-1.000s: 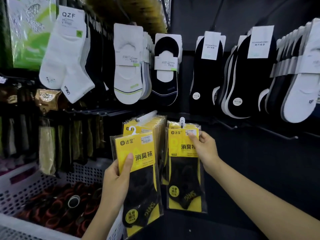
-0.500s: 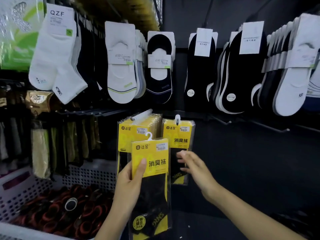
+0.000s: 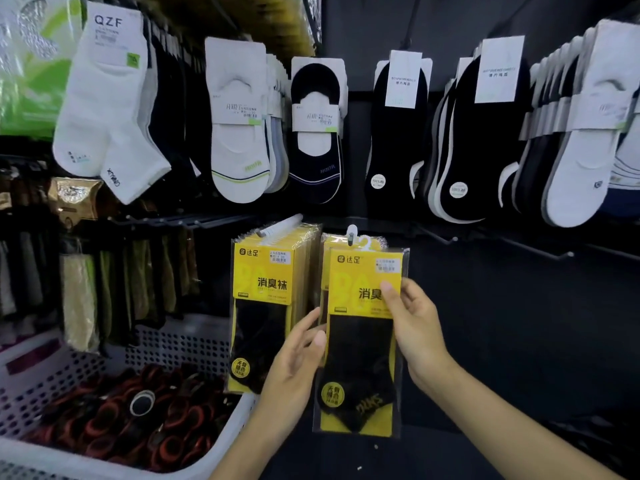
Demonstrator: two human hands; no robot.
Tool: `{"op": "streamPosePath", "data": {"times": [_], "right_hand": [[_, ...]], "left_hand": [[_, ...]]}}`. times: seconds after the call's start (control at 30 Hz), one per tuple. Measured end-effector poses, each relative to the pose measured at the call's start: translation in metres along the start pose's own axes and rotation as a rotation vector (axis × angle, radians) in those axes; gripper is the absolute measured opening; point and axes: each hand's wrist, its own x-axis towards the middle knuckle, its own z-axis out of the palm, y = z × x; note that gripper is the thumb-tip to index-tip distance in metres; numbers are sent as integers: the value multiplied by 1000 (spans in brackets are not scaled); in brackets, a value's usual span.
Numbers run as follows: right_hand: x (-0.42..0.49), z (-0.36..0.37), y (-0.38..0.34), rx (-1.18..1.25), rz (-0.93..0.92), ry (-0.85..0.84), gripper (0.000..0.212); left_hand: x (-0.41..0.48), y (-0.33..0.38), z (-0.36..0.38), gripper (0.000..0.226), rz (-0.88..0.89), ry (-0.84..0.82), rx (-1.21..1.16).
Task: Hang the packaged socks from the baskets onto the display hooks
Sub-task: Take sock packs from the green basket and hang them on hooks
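A yellow-and-black packaged sock pair hangs in front of the dark display wall. My right hand pinches its upper right corner, thumb on the yellow card. My left hand lies with relaxed fingers against the packet's left edge. The packet's white hanger sits just below the tip of a display hook, where another matching packet hangs behind it. To the left, a full stack of the same packets fills a neighbouring hook. A white perforated basket stands at the lower left.
The basket holds several red-and-black sock bundles. Rows of white and black socks hang on the hooks above. Bare hooks jut from the dark wall on the right. Olive and beige socks hang at the left.
The packet went from my left hand to my right and moved right and up to the hook. My right hand took its top corner; my left hand loosened and slid down its left edge.
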Motion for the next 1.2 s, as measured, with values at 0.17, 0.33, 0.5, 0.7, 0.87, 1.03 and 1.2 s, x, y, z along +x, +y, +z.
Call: {"op": "streamPosePath", "data": {"times": [0.17,0.33,0.5,0.7,0.87,1.03,1.2], "right_hand": [[18,12,3,-82,38,7,10],[39,17,22,-72,179,101,10],[51,15,48,-117,231,319,22],[-5,-25,92,-164,355,297,31],[-106,-83,139,-238,544,108,30],[-210,-154,190,-320,875,-28,10],[-290,-221,236,-369,1306,-66,20]], "left_hand": [[1,-15,-1,62,-53,9,11],[1,-40,3,59,-165,13,42],[-5,-69,10,56,-292,23,86],[-26,-104,9,69,-439,-1,149],[-74,-146,20,68,-519,-253,332],[-139,-183,33,60,-502,-564,639],[-211,-238,64,41,-775,-524,581]]}}
